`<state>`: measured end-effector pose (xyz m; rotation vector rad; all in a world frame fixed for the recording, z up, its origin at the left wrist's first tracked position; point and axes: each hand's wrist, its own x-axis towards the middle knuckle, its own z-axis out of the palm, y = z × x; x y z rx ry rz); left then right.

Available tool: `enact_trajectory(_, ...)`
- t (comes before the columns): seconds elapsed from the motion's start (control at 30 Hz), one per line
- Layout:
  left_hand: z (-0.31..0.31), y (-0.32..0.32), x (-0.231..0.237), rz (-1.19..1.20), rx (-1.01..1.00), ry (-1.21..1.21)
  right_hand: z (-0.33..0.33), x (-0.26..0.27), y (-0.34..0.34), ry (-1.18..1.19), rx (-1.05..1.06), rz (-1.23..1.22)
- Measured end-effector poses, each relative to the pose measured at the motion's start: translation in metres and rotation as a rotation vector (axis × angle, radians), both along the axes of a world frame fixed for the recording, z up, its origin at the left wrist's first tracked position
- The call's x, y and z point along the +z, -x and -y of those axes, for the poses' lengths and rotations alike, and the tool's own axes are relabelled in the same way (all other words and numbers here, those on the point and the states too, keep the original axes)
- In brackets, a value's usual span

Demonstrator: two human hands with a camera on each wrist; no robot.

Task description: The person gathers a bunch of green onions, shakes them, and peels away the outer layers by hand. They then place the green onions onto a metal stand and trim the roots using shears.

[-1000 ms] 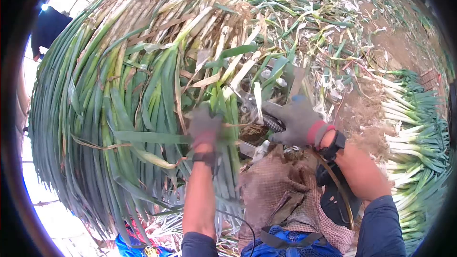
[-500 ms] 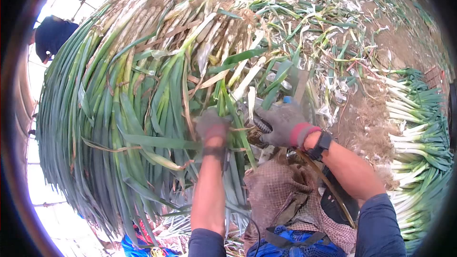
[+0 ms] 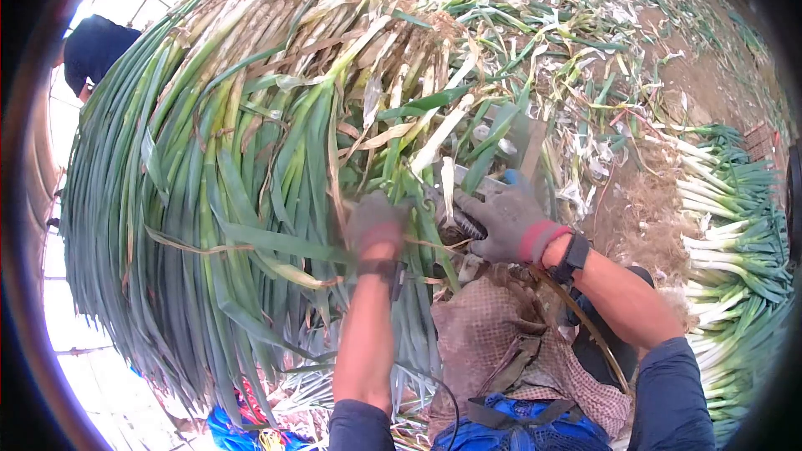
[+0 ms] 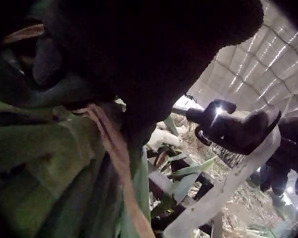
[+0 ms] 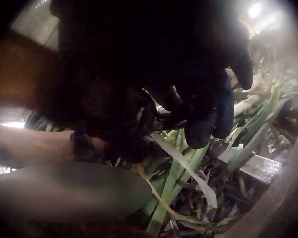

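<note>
Head view: right hand (image 3: 511, 221), fingers clamped on black tool (image 3: 471, 225); left hand (image 3: 376, 224) blurred, can't tell fingers. Best steady green stalks (image 3: 225, 192) first.

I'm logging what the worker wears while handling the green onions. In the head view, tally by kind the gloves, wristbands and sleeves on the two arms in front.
Gray gloves with reddish cuffs: 2
Black wristbands: 2
Dark blue sleeves: 2
Total: 6
</note>
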<state>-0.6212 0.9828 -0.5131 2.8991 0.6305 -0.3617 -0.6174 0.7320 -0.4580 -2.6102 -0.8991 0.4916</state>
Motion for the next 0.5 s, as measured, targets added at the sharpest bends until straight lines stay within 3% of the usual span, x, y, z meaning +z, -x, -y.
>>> enact_trajectory(0.1, 0.013, -0.003, 0.003, -0.02, 0.04, 0.087, 0.005, -0.005, 0.005, -0.084, 0.043, 0.07)
enact_trajectory(0.2, 0.021, -0.004, -0.002, -0.042, 0.072, 0.103, 0.014, 0.005, 0.009, 0.002, 0.023, 0.017)
enact_trajectory(0.3, 0.024, -0.005, -0.003, -0.06, 0.079, 0.103, 0.022, -0.004, 0.01, -0.071, 0.119, 0.17)
enact_trajectory(0.5, 0.021, -0.003, -0.005, -0.055, 0.063, 0.128, 0.002, -0.011, -0.021, -0.095, 0.013, 0.092)
